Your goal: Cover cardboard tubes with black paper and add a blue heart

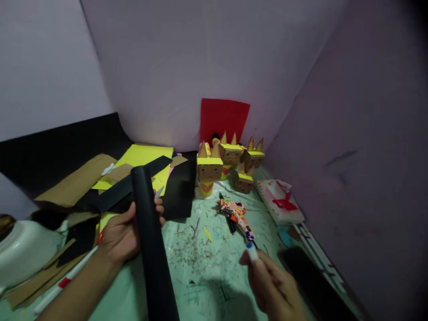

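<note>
My left hand (125,234) is wrapped round a black tube (150,240), which looks like rolled black paper and stands tilted, running down past the bottom of the view. A small pointed silver tip (159,192) shows by the fingers of this hand; what it belongs to is hidden. At the lower right, my right hand (270,281) pinches a small white piece with a blue end (251,250), its exact kind unclear. Just beyond that hand lies a glue gun (236,216) covered in colourful patterns. Several cardboard box-headed figures (210,171) with yellow tops and pointed ears stand behind it.
Brown cardboard (78,180), yellow sheets (143,154) and black sheets (180,191) pile up on the left. A red sheet (224,117) leans on the back wall. To the right are a white packet (281,203) and a dark phone-like slab (314,281). Scraps litter the green tabletop (197,296).
</note>
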`<state>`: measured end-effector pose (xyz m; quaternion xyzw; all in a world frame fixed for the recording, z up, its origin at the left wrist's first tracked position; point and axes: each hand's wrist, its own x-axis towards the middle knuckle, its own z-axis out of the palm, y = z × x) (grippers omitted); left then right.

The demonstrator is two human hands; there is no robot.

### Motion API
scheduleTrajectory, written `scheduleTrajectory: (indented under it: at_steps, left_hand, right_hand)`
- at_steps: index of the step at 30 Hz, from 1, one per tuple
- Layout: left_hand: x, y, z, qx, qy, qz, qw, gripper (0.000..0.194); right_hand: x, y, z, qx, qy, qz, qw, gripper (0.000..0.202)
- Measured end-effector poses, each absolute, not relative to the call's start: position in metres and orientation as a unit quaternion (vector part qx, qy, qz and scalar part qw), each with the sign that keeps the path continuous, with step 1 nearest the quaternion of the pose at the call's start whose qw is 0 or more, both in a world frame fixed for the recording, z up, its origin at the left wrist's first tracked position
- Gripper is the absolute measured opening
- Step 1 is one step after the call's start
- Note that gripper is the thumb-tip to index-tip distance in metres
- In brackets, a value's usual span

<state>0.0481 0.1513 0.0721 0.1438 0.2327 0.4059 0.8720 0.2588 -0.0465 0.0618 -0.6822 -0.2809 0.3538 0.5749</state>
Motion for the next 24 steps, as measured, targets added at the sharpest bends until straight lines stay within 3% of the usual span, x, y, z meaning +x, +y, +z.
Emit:
scheduleTrajectory:
  at_steps: [5,15,24]
  left_hand:
    - [0.049,0.152,0.071,0.142,0.250,0.408,0.866,0.044]
    - [0.046,0.156,0.065,0.173,0.200,0.410,0.873,0.053]
    - [0.049,0.154,0.071,0.165,0.230,0.417,0.864,0.053]
  right_hand:
    - [0.252,-0.032,0.038,-0.601,-0.176,0.533,0.568,0.058]
    - [0.244,-0.033,0.028,-0.587,-0.085,0.583,0.555,0.059]
    - [0.237,-0.036,0.039,-0.526,-0.028,0.623,0.579,0.047]
